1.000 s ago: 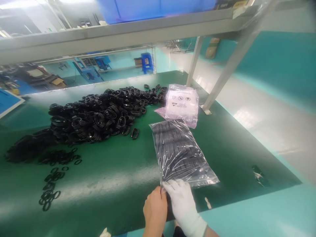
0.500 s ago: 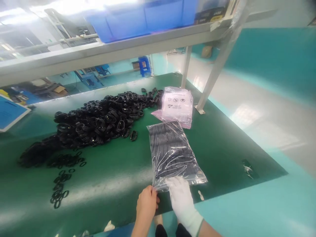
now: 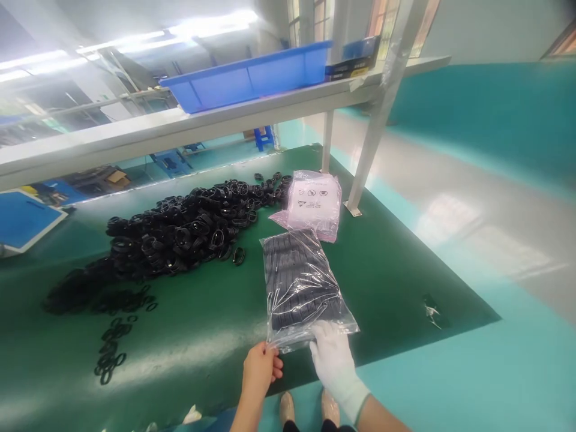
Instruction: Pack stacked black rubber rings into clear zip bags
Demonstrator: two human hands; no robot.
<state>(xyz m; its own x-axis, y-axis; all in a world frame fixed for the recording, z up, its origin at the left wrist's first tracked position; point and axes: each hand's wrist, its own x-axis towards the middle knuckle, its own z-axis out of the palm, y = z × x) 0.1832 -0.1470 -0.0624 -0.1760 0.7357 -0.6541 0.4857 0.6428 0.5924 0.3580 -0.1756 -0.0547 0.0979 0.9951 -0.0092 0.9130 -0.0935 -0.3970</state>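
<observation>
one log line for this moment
left hand: bare, pinching clear plastic bag by near-left corner | right hand: gloved, on near edge | pink printed bag: just beyond | black coils: heaped left

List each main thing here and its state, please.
Clear bag: lying flat, filled; sealed or not, unclear.
Left hand: bare, pinching the clear bag's near-left corner.
Right hand: gloved, resting on its near edge.
Pink bag: lying printed side up.
Black coils: loosely heaped.
Blue bin: upright on the shelf.
Ceiling lights: lit.
</observation>
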